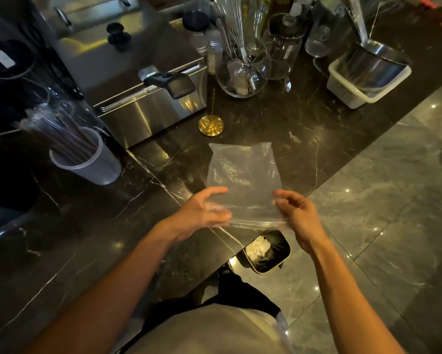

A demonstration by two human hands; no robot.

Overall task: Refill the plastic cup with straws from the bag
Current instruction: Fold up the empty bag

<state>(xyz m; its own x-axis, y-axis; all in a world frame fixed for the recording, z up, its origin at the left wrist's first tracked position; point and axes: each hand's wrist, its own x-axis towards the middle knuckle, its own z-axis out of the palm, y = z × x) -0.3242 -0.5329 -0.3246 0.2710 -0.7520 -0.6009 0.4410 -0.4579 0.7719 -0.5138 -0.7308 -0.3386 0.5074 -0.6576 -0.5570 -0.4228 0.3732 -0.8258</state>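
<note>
A clear plastic bag (243, 172) is stretched flat above the dark marble counter (304, 129), and I see no straws inside it. My left hand (204, 210) grips its near left corner. My right hand (298, 212) pinches its near right corner. At the left of the counter stands a translucent plastic cup (97, 167), tilted in this wide view. A bundle of dark, wrapped straws (59, 134) fills it and fans out toward the upper left.
A steel fryer box (138, 80) with a black handle sits behind the cup. A gold disc stand (211, 125), a glass jar of whisks (243, 72) and a white basket (347, 93) holding a steel bowl line the back. A bin (268, 251) stands on the floor below the counter edge.
</note>
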